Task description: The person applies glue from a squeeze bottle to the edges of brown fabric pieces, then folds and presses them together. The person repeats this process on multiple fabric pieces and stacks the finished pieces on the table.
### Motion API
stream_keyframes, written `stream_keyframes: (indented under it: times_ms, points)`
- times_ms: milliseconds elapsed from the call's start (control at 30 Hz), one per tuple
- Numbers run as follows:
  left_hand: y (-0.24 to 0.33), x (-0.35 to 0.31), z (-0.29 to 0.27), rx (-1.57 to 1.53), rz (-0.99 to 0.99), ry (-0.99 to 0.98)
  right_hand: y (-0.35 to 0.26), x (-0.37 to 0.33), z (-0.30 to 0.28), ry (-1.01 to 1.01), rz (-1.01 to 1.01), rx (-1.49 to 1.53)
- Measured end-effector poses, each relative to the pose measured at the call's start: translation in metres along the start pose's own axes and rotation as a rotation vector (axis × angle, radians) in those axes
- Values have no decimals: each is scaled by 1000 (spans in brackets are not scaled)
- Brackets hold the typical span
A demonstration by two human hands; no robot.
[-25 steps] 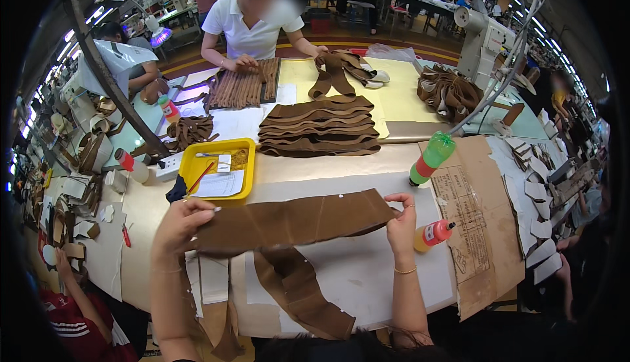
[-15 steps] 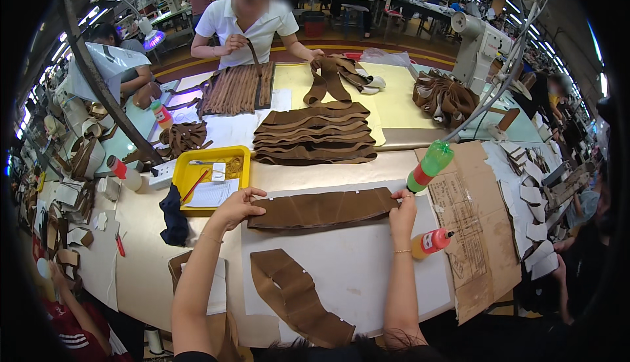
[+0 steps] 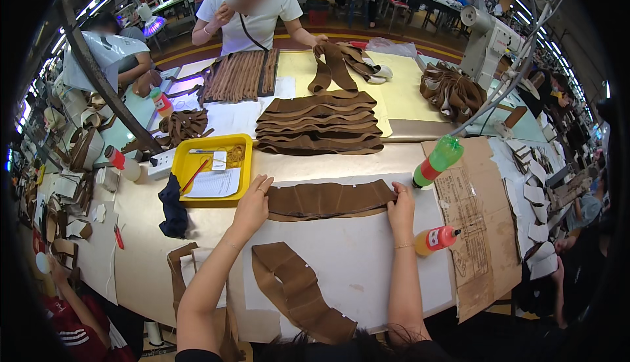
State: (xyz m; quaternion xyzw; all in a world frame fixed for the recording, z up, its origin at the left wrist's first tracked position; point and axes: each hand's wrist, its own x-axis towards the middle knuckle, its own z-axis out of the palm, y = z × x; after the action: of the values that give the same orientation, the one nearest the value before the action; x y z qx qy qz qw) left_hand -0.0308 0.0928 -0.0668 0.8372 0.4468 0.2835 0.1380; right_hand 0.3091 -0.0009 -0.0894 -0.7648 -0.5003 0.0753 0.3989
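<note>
Where the tan desk (image 3: 144, 257) carries a white sheet (image 3: 367, 263), a workshop stretches behind with a sewing machine (image 3: 492, 40) and another person (image 3: 252, 14) across the desk. On the sheet lies a brown strip (image 3: 328, 199), its long axis running left to right, slightly bowed. Left hand (image 3: 252, 201) rests flat on its left end, fingers spread, gripping nothing; right hand (image 3: 400, 210) presses its right end, fingertips on the edge. Beside them sit a yellow tray (image 3: 190, 165), two glue bottles (image 3: 438, 237) and a brown stack (image 3: 318, 126).
</note>
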Motion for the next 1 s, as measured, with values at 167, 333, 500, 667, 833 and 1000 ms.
stream_keyframes:
  times_ms: [167,333,500,667,833,1000]
  points:
    - [32,-32,-34,-148,-120,36,-24,-32,-20,4,-158,-60]
    - [36,-104,-54,-576,-679,-97,-41,-84,-43,-293,-12,249]
    - [40,-148,-44,-976,-1013,-207,-17,-122,-47,-516,423,931]
    - [55,-147,-36,-1096,-1089,-266,-14,-128,-64,-436,609,1421]
    - [44,-146,-13,-1145,-918,-65,-2,-130,-76,-362,565,2175]
    - [83,-135,-28,-1445,-760,235,-5,-117,-86,-81,528,2490]
